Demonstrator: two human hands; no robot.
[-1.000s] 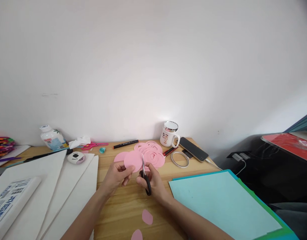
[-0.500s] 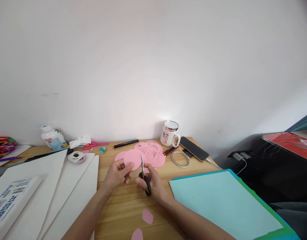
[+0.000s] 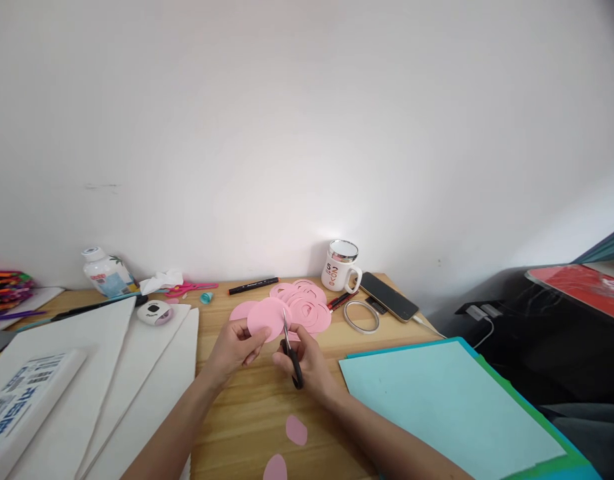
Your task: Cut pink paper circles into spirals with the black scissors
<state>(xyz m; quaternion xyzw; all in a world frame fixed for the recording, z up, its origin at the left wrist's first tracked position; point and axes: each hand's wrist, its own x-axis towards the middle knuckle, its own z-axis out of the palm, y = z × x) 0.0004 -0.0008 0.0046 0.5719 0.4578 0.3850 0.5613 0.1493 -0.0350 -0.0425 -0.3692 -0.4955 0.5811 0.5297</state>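
Observation:
My left hand (image 3: 241,345) pinches a round piece of pink paper (image 3: 265,319) by its lower edge. In my right hand (image 3: 305,363) is a pair of black-handled scissors (image 3: 293,360), the blades pointing up at the right side of the pink circle. Whether the blades are fully closed I cannot tell. Behind both hands lies a pile of pink paper rings and cut-outs (image 3: 307,310). Two small pink paper scraps, one a rounded piece (image 3: 297,431) and one an oval (image 3: 275,468), rest on the wooden table (image 3: 237,413) nearer to me.
A white mug (image 3: 341,267), black marker (image 3: 253,286), tape roll (image 3: 361,317) and phone (image 3: 389,298) stand or lie behind. Light blue sheets (image 3: 437,407) are at right. White boards (image 3: 161,387), a bottle (image 3: 108,273) and pink scissors (image 3: 191,288) are at left.
The scissors have tilted slightly, their handles closer together and the blades against the circle's right part. Otherwise the hands and the paper stay nearly in place.

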